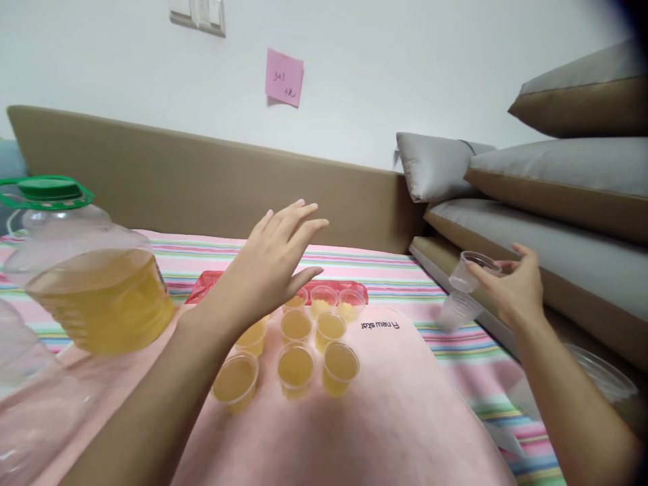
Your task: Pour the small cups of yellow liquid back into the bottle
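Note:
My left hand (276,260) is raised over the back rows of small clear plastic cups, its fingers spread and holding nothing. Several of these cups of yellow liquid (296,368) stand in rows on a pink mat (385,398). At the back, a couple of cups with pale yellow pieces (324,300) show beside the left hand. Off to the right, my right hand (516,287) pinches a clear plastic cup (473,270) at its rim. Just below it, another clear cup (458,310) appears, blurred; I cannot tell whether the two touch.
A large jug of yellow liquid (101,297) with a green cap stands at left. Red plastic (202,283) lies behind the cups. Stacked grey-brown cushions (557,169) rise at right. Clear round lids or containers (602,371) sit near my right forearm. A striped sheet (395,270) lies beneath.

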{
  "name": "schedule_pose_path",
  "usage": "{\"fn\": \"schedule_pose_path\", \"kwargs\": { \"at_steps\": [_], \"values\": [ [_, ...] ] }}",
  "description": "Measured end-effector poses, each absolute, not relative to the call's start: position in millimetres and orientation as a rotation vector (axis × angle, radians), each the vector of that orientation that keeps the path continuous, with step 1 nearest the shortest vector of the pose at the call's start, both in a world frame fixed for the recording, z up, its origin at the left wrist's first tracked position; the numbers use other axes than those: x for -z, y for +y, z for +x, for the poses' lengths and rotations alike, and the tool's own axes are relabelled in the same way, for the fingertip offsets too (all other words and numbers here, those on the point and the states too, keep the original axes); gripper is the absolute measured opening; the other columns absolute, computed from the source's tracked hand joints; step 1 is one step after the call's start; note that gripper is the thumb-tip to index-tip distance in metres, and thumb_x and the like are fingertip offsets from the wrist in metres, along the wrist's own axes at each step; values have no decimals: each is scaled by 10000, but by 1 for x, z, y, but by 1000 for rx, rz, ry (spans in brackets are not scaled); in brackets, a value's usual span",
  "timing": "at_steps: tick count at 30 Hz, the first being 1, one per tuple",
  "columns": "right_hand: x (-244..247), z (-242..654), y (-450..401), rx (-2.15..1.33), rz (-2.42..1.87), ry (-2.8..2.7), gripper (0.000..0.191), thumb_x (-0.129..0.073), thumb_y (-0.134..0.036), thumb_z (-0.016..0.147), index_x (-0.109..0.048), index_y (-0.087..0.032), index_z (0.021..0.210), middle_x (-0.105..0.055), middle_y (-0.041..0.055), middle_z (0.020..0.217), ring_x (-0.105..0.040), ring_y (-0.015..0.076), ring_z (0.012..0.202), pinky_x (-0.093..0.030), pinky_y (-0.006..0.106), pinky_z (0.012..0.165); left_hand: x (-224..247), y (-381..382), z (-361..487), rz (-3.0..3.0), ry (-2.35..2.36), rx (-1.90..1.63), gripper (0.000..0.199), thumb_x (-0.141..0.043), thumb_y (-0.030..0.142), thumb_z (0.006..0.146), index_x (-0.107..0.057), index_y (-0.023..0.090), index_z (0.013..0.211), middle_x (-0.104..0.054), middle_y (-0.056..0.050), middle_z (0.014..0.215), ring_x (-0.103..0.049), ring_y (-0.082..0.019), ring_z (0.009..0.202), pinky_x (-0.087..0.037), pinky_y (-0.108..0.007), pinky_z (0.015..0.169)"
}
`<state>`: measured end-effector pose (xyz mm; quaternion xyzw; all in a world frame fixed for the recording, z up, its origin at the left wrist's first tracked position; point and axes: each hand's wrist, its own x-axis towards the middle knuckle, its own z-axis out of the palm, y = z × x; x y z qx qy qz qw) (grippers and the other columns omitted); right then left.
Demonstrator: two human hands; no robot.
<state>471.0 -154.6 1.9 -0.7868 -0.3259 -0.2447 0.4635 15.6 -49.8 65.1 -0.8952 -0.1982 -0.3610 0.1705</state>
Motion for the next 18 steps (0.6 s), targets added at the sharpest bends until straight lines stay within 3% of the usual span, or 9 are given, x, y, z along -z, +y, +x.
{"fn": "schedule_pose_path", "kwargs": {
  "at_steps": [3,6,12,18],
  "values": [
    [8,478,-162,551,-1977,-664,1013,-848,-495,646,-480,-135,1517,-603,122,1061,-566,347,1126,-453,469,994,-66,-52,16,-2543,-567,1011,411,-705,218,991,-550,125,1359,-496,-244,1581,-409,-410,1538,-402,-682,1210],
    [14,484,-164,487,-2020,-604,1002,-842,-492,649,-478,-150,1519,-577,111,1030,-546,355,1161,-436,460,1023,-68,-54,16,-2547,-569,982,95,-596,200,1046,-639,143,1110,-519,-230,1564,-407,-398,1544,-392,-683,1217],
    [30,490,-163,376,-2123,-590,961,-843,-580,662,-528,-211,1491,-578,118,1079,-606,338,1078,-474,444,1001,-68,-51,15,-2569,-591,901,179,-529,174,1071,-655,145,948,-648,-194,1436,-446,-412,1517,-410,-708,1192],
    [47,494,-163,333,-2201,-665,936,-785,-629,723,-516,-228,1524,-613,168,1215,-628,364,1178,-472,443,1052,-68,-51,12,-2603,-673,813,213,-525,177,1074,-691,142,944,-666,-172,1425,-453,-405,1513,-406,-711,1191]
  ]
}}
